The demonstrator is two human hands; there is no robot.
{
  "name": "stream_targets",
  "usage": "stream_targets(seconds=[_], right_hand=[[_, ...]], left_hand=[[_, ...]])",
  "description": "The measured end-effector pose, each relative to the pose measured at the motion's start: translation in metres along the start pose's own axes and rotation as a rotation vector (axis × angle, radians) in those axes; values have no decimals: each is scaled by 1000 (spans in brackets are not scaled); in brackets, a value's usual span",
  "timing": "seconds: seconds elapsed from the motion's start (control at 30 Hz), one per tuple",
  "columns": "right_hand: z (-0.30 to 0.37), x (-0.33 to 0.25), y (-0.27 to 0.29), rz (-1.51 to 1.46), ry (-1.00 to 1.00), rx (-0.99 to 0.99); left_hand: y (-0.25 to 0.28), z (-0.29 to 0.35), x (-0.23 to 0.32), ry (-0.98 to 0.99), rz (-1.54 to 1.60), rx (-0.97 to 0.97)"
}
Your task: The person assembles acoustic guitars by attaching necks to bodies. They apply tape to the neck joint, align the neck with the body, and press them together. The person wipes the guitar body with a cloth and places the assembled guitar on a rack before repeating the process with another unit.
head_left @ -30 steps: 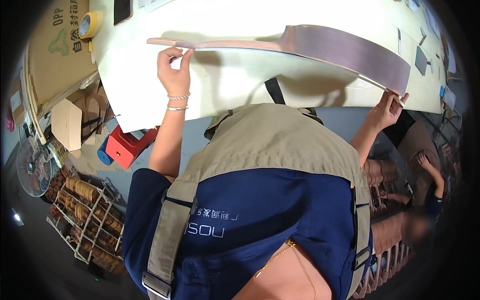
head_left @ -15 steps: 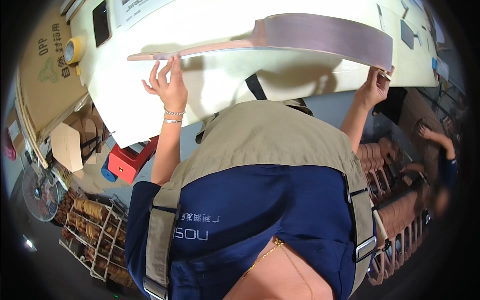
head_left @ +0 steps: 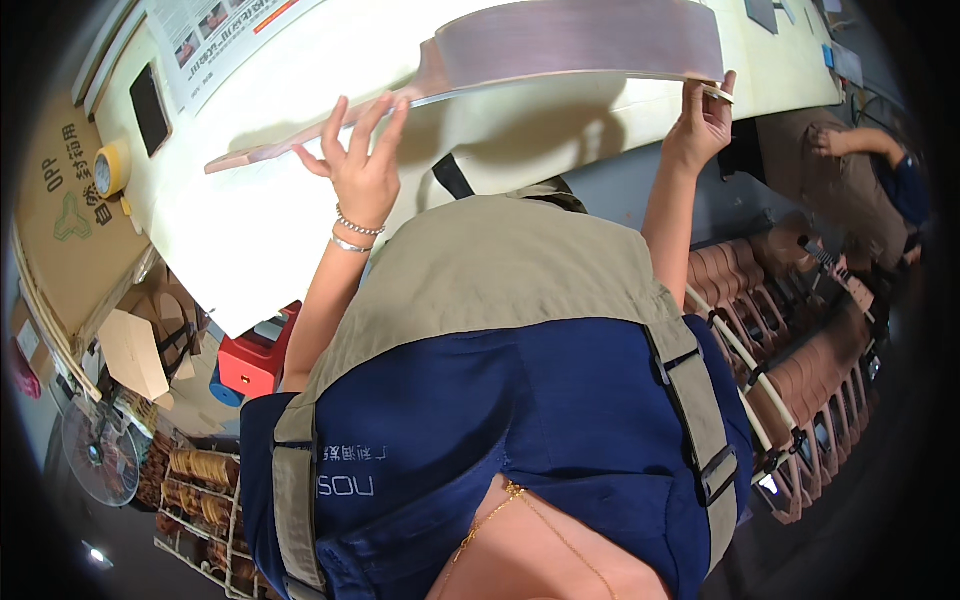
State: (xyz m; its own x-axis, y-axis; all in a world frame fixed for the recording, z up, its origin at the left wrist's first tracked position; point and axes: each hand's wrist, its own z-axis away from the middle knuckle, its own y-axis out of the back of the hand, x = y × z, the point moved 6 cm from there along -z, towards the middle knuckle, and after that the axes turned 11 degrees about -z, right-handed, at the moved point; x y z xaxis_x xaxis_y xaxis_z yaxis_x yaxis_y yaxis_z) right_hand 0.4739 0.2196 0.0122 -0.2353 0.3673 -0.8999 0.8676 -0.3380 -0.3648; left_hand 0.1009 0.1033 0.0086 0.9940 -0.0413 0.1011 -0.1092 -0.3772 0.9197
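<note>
An unfinished small guitar (head_left: 580,42), bare wood without strings, is held on edge over the pale worktable (head_left: 520,130), its body side turned toward me. Its neck slopes down to the left, ending in a headstock (head_left: 232,160). My left hand (head_left: 362,170) is at the neck, fingers spread and fingertips against or just in front of it. At the right end of the body, my right hand (head_left: 705,125) pinches a small pale flat piece (head_left: 717,95) close to the lower edge. What that piece is cannot be made out.
A phone (head_left: 150,108), a printed sheet (head_left: 215,50) and a yellow tape roll (head_left: 112,168) lie at the left. Below is a red box-like thing (head_left: 258,352). Racks of wooden instruments (head_left: 745,300) stand at the right, near another person (head_left: 850,160).
The view has shifted, so the table appears moved left and up. My left fingers have spread along the neck toward the body, and the headstock end sits lower. My right hand stays at the body's end.
</note>
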Motion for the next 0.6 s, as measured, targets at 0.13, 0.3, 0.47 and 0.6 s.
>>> stream_targets(seconds=[0.13, 0.3, 0.47, 0.6], right_hand=[[1, -4, -6, 4, 5, 25], [2, -4, -10, 25, 29, 58], [2, 5, -3, -41, 16, 87], [6, 29, 10, -17, -52, 126]], left_hand=[[-7, -13, 30, -95, -43, 16], [-16, -8, 39, -119, -80, 21], [-10, -14, 31, -179, -77, 44], [-15, -19, 29, -255, -120, 125]])
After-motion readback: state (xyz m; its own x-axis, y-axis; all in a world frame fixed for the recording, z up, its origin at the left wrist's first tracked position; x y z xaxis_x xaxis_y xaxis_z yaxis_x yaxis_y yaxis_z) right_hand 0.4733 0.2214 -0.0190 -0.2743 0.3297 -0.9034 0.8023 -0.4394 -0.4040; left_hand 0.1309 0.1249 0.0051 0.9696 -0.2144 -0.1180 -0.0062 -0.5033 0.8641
